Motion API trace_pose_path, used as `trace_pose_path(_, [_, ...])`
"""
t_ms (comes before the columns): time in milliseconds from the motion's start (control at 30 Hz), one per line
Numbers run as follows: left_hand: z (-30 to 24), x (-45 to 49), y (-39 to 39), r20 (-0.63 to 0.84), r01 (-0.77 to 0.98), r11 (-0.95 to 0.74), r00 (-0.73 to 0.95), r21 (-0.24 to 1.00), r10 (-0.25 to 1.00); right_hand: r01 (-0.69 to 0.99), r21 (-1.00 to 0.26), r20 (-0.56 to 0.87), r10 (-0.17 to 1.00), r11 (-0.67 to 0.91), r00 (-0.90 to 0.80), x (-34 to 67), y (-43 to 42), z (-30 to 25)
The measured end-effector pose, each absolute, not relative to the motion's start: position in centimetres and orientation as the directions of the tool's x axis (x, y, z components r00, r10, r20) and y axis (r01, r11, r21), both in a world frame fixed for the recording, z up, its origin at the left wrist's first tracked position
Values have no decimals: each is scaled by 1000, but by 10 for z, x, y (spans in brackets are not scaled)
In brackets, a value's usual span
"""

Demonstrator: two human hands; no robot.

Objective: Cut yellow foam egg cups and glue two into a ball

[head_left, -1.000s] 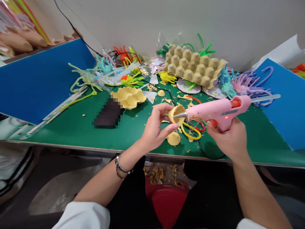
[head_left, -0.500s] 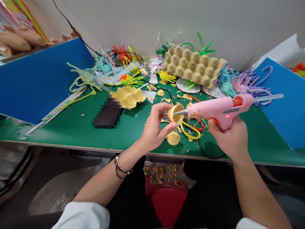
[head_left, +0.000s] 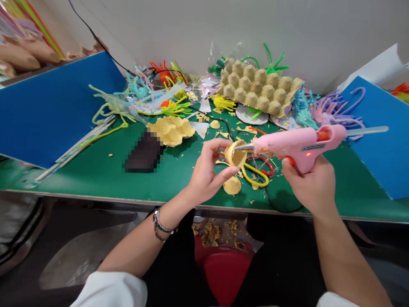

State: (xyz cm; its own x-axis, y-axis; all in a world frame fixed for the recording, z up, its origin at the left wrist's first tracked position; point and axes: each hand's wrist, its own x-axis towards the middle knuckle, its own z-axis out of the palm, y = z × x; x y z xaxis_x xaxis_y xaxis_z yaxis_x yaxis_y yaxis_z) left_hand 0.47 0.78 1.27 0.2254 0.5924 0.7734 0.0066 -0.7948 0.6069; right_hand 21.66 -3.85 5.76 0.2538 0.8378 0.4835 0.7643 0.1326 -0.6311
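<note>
Over the near edge of the green surface (head_left: pixel 96 170), a yellow egg-carton cup (head_left: pixel 235 154) is pinched in the left hand (head_left: pixel 207 170), thumb below and fingers over the top rim, opening turned toward the right. The grip of the right hand (head_left: pixel 311 185) is clenched around the handle of a pink glue gun (head_left: pixel 295 144); its metal nozzle is set at the cup's rim, seemingly touching it. A clear glue stick is seen projecting from the back of the gun, and a red light shows on its body.

Directly under the cup, a second cut yellow cup (head_left: pixel 232 185) is lying on the surface, with yellow-handled scissors (head_left: pixel 255 175) and red-handled scissors (head_left: pixel 265 164) just beside it, partly hidden by the gun. Yellow scraps are scattered around them. A black cable is run across the surface under the hands.

Further back, a full egg carton (head_left: pixel 258 87) is propped near the wall, ringed by pipe cleaners in green, teal, purple, yellow and orange. A cut piece of yellow carton (head_left: pixel 172 129) is placed left of centre, touching a blurred dark object (head_left: pixel 143 152). White sticks (head_left: pixel 79 143) are laid at the left. Blue boards (head_left: pixel 54 106) are stood at both sides of the surface. Below the edge, a red bin (head_left: pixel 223 264) holding yellow scraps is seen between the person's arms.
</note>
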Motion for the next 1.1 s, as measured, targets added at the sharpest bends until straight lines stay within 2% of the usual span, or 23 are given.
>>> trace_pose_path(467, [13,5,8,812,3,-833,219,553,540,760,-640,509,803,113,309,221,-36,59])
trace_pose_path(867, [14,6,11,849,-86,-853,189,515,493,732,-677,446,831,71,333,222,-35,59])
trace_pose_path(1100, [15,5,11,854,-75,-860,182,505,486,739,-670,454,830,79,323,225,-35,57])
